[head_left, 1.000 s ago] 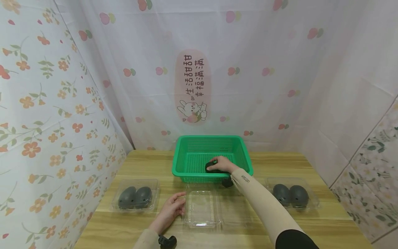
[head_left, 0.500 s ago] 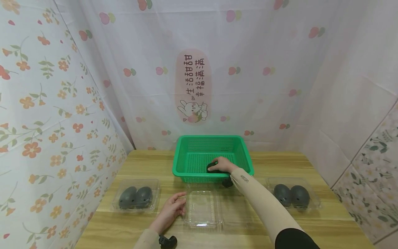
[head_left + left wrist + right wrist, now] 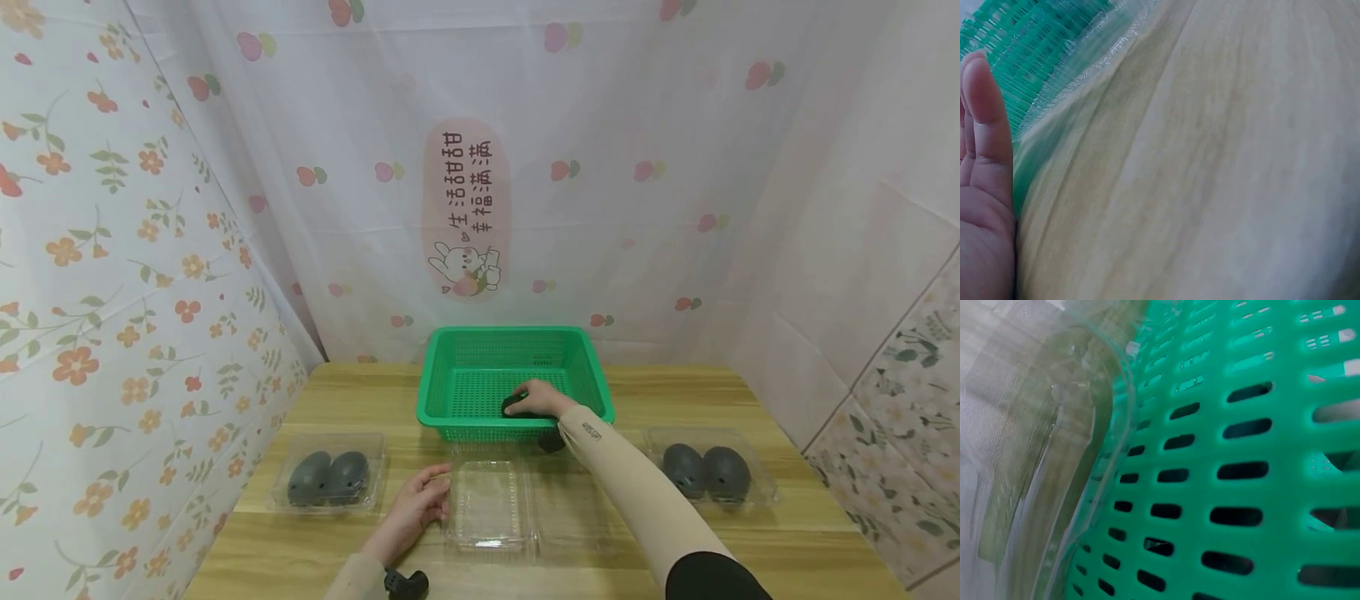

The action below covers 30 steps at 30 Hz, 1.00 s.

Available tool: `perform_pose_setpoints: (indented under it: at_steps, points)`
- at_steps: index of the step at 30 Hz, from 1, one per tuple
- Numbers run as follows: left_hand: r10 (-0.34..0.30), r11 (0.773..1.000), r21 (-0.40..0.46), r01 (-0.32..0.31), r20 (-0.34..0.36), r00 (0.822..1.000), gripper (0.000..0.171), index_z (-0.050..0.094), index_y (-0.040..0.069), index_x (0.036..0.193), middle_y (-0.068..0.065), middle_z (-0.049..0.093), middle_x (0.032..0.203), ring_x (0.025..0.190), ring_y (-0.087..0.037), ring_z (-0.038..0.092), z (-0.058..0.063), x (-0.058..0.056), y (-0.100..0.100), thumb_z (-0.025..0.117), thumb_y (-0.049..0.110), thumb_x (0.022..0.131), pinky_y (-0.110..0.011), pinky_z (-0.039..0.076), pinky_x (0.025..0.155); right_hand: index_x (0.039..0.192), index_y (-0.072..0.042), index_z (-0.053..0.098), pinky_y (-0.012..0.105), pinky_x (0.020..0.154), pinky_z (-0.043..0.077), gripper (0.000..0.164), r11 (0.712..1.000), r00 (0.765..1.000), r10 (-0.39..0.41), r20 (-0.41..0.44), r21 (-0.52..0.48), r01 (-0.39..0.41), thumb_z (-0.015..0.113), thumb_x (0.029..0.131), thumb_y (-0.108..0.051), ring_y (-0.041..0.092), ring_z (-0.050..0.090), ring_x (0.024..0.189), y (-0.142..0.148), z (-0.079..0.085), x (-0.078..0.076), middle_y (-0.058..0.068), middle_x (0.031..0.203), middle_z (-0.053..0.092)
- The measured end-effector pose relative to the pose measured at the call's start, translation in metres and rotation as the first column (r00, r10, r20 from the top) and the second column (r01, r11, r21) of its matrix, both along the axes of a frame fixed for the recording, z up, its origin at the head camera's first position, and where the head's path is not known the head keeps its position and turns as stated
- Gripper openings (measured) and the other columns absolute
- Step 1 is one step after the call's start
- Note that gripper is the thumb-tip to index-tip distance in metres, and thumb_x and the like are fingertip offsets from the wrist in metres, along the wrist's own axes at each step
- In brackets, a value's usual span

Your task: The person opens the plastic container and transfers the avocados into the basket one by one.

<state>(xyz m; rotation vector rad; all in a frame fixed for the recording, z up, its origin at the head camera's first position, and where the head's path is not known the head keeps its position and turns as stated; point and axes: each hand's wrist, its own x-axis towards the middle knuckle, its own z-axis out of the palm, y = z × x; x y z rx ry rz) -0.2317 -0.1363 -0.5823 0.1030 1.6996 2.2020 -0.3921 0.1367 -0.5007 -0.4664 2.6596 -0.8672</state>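
My right hand reaches over the front rim of the green plastic basket, its fingers round a dark egg-shaped object inside, partly covered by the hand. The right wrist view shows only the slotted basket wall and clear plastic; the hand is out of that picture. On the table, my left hand rests at the left edge of an unfolded clear plastic clamshell box, fingers loosely extended. Its straight fingers and palm show at the left of the left wrist view.
Closed clear boxes, each with two dark egg-shaped objects, stand at the left and right. Black wrist devices sit on both wrists. Patterned curtains border the wooden table.
The right hand and the dark object in it have shifted very slightly to the right inside the basket. The left hand stays beside the clear box.
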Motion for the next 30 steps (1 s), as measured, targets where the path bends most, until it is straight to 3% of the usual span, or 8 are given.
perform_pose_setpoints:
  at_steps: [10, 14, 17, 19, 25, 30]
  points:
    - [-0.014, 1.0, 0.002, 0.014, -0.019, 1.0, 0.055, 0.03, -0.01, 0.142, 0.001, 0.055, 0.079, 0.065, -0.009, 0.055, -0.003, -0.001, 0.002, 0.053, 0.015, 0.1, -0.022, 0.049, 0.06, 0.128, 0.0, 0.06, 0.049, 0.094, 0.047, 0.054, 0.999, 1.0, 0.01, 0.023, -0.047, -0.009, 0.073, 0.087, -0.033, 0.037, 0.05, 0.122, 0.009, 0.005, 0.003, 0.019, 0.134, 0.053]
    - [-0.013, 1.0, 0.015, 0.013, -0.025, 1.0, 0.055, 0.03, -0.011, 0.142, 0.001, 0.055, 0.078, 0.064, -0.009, 0.056, -0.004, 0.0, 0.003, 0.053, 0.015, 0.099, -0.022, 0.05, 0.06, 0.128, -0.001, 0.06, 0.046, 0.088, 0.051, 0.057, 0.997, 0.999, 0.051, -0.012, -0.065, -0.052, 0.072, 0.086, -0.039, 0.033, 0.055, 0.115, 0.015, -0.002, -0.002, 0.017, 0.13, 0.056]
    - [-0.011, 1.0, 0.021, 0.011, -0.019, 1.0, 0.055, 0.031, -0.011, 0.142, 0.001, 0.055, 0.078, 0.064, -0.009, 0.055, -0.003, 0.0, 0.003, 0.054, 0.015, 0.099, -0.022, 0.05, 0.06, 0.129, -0.003, 0.06, 0.045, 0.087, 0.051, 0.055, 0.996, 0.999, 0.035, -0.012, -0.081, -0.036, 0.071, 0.088, -0.038, 0.031, 0.057, 0.113, 0.018, -0.002, -0.001, 0.014, 0.128, 0.058]
    - [-0.01, 1.0, 0.02, 0.01, -0.011, 1.0, 0.055, 0.031, -0.011, 0.142, 0.001, 0.055, 0.078, 0.064, -0.009, 0.055, -0.002, 0.001, 0.003, 0.054, 0.015, 0.099, -0.022, 0.05, 0.06, 0.13, -0.002, 0.059, 0.046, 0.089, 0.05, 0.053, 0.996, 1.0, -0.001, 0.008, -0.088, 0.002, 0.071, 0.089, -0.033, 0.032, 0.056, 0.114, 0.018, 0.006, 0.005, 0.015, 0.128, 0.058]
    - [-0.005, 1.0, 0.013, 0.005, 0.006, 1.0, 0.056, 0.031, -0.01, 0.142, 0.0, 0.055, 0.077, 0.064, -0.011, 0.054, -0.002, 0.0, 0.001, 0.055, 0.015, 0.098, -0.023, 0.049, 0.06, 0.131, -0.003, 0.058, 0.047, 0.09, 0.049, 0.047, 0.986, 0.998, -0.009, -0.064, -0.165, -0.002, 0.067, 0.092, -0.029, 0.033, 0.056, 0.114, 0.031, 0.02, 0.02, 0.018, 0.125, 0.059]
    - [-0.012, 1.0, 0.01, 0.012, -0.003, 1.0, 0.056, 0.03, -0.01, 0.143, -0.001, 0.055, 0.077, 0.064, -0.011, 0.054, -0.003, -0.001, -0.001, 0.055, 0.016, 0.099, -0.023, 0.049, 0.06, 0.132, -0.007, 0.058, 0.046, 0.09, 0.05, 0.046, 0.956, 0.993, -0.038, -0.109, -0.293, 0.004, 0.067, 0.093, -0.029, 0.032, 0.058, 0.11, 0.049, 0.028, 0.037, 0.019, 0.128, 0.058]
